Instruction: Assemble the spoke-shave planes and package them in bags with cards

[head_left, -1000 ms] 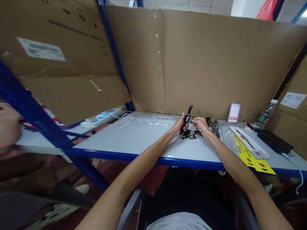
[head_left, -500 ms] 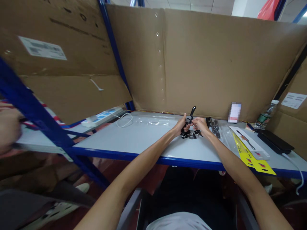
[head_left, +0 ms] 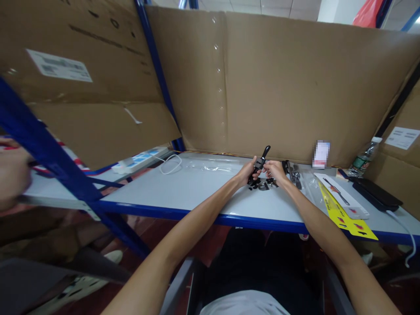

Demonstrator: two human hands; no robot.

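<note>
Could slip or twist in the left hand (head_left: 246, 172), from a loose hold on the shiny black tool (head_left: 261, 162), just right of the middle of the frame, with its top tipped up and to the right. Could also hurt a fingertip, from pushing hard near some sharp edge; cannot see one at this size. Might knock the little dark bits (head_left: 263, 187) just below and send some sliding on the white table (head_left: 183, 190), from a low wrist or a sudden slip. Wrapped around the tool with the left fingers. Bunched up close at its right side with the right hand (head_left: 275, 170); cannot tell about any tiny part between those fingers. Reaching up from the bottom of the frame with both arms, nearly straight, leaning in like a tent.
</note>
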